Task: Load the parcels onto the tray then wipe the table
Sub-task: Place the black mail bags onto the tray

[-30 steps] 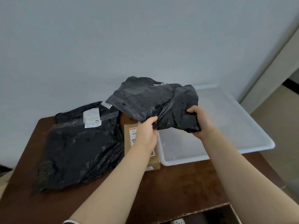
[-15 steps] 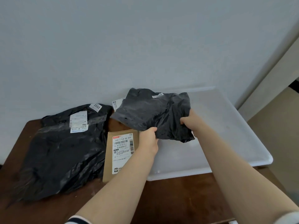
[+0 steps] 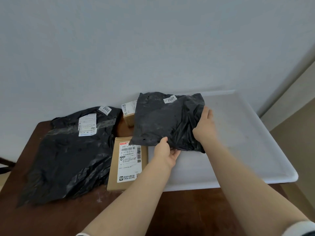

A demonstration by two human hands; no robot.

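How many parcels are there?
4. On the table lies bag 2002. The left hand and right hand hold bag 2001 over the tray. The flat box lies beside the tray; the small box sits behind it. More may hide underneath.

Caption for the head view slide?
Left hand and right hand hold black parcel 2001 over the left end of the white tray.

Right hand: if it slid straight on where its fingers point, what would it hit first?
The right hand grips the black bag; past that, it would likely meet the far rim of the white tray, then the wall. Depth is hard to judge.
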